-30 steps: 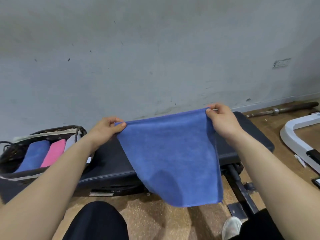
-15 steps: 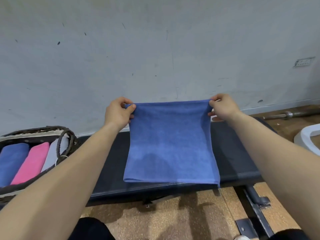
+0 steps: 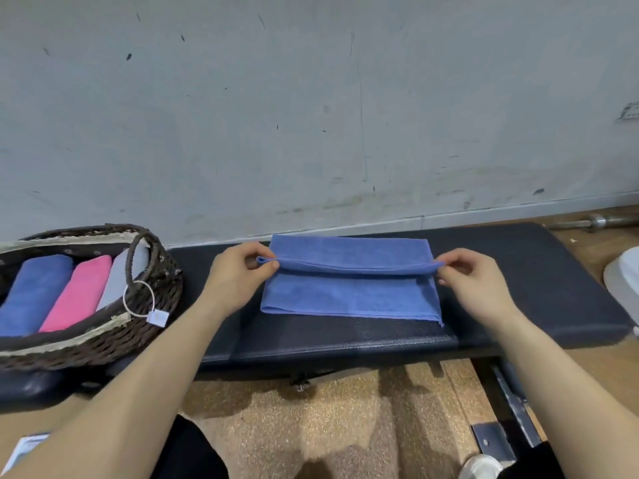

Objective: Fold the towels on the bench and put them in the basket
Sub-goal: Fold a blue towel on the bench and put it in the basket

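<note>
A blue towel [image 3: 349, 295] lies on the black padded bench [image 3: 501, 305], its far part doubled over toward me. My left hand [image 3: 238, 278] pinches the left end of the folded edge. My right hand [image 3: 473, 281] pinches the right end of the same edge, which hovers a little above the lower layer. A dark wicker basket [image 3: 155, 299] stands on the bench's left end. Inside it lie a folded blue towel [image 3: 34, 292], a pink towel [image 3: 79, 295] and a grey towel [image 3: 119, 278], side by side.
A grey wall [image 3: 311, 115] runs right behind the bench. A metal barbell [image 3: 594, 222] lies on the floor at far right, beside a white object [image 3: 622, 281]. The bench's metal leg [image 3: 508, 402] stands at lower right, near my shoe [image 3: 479, 466]. A tag [image 3: 157, 318] hangs from the basket handle.
The towel hung in the air from both hands, then came down onto the bench. Both hands have now drawn its top edge toward me, doubling the far part over the near part.
</note>
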Action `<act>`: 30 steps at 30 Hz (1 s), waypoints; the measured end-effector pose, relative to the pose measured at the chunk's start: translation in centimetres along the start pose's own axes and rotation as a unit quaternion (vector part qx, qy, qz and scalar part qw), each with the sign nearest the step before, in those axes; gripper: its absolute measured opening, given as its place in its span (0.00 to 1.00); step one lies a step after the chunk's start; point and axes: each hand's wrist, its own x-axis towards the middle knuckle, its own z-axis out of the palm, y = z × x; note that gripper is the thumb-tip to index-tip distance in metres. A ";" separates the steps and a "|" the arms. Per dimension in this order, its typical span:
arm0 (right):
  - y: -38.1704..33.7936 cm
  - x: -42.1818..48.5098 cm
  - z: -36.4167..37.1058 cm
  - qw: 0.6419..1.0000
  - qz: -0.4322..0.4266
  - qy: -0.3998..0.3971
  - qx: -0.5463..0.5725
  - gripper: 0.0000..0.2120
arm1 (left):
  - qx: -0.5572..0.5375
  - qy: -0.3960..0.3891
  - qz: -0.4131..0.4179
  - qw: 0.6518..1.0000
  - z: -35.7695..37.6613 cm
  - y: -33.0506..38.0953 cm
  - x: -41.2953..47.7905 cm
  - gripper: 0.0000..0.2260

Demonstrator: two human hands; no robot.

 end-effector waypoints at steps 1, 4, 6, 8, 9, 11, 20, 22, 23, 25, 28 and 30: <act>0.4 -0.5 -0.1 0.999 -0.016 -0.004 -0.038 0.07 | 0.013 -0.010 0.014 1.000 -0.1 -0.2 -0.6 0.07; 0.7 -1.5 -0.4 0.993 -0.050 -0.033 -0.098 0.07 | 0.091 -0.041 0.065 0.993 -0.4 -0.8 -2.0 0.06; 1.3 -2.2 -0.4 0.988 -0.060 -0.055 -0.132 0.08 | 0.152 -0.076 0.078 0.982 -0.4 -1.3 -2.8 0.07; 1.8 -2.9 -0.3 0.981 -0.072 -0.070 -0.164 0.09 | 0.198 -0.101 0.080 0.972 -0.2 -1.7 -3.5 0.07; 2.0 -3.2 -0.3 0.978 -0.079 -0.071 -0.182 0.09 | 0.215 -0.106 0.082 0.967 -0.1 -1.8 -3.7 0.07; 2.0 -3.4 -0.5 0.968 -0.095 -0.074 -0.219 0.09 | 0.237 -0.104 0.091 0.962 0.1 -1.8 -3.9 0.07; -0.1 -3.8 0.1 0.869 -0.135 -0.109 -0.462 0.10 | 0.361 -0.086 0.102 0.923 0.8 0.3 -3.3 0.09; -1.1 -3.6 1.4 0.878 -0.143 -0.067 -0.452 0.11 | 0.331 -0.040 0.113 0.936 2.3 1.3 -2.7 0.09; -1.6 -3.4 2.2 0.888 -0.147 -0.053 -0.432 0.12 | 0.306 -0.027 0.122 0.944 3.5 1.8 -2.4 0.10; -2.4 -2.8 4.3 0.906 -0.157 -0.045 -0.391 0.15 | 0.275 -0.035 0.146 0.950 6.2 2.7 -1.6 0.15; -3.1 -1.4 7.5 0.915 -0.173 -0.059 -0.361 0.19 | 0.284 -0.065 0.156 0.944 9.9 3.6 -0.2 0.22; -3.1 -0.2 9.4 0.911 -0.175 -0.078 -0.365 0.23 | 0.308 -0.085 0.142 0.937 11.5 4.0 0.8 0.25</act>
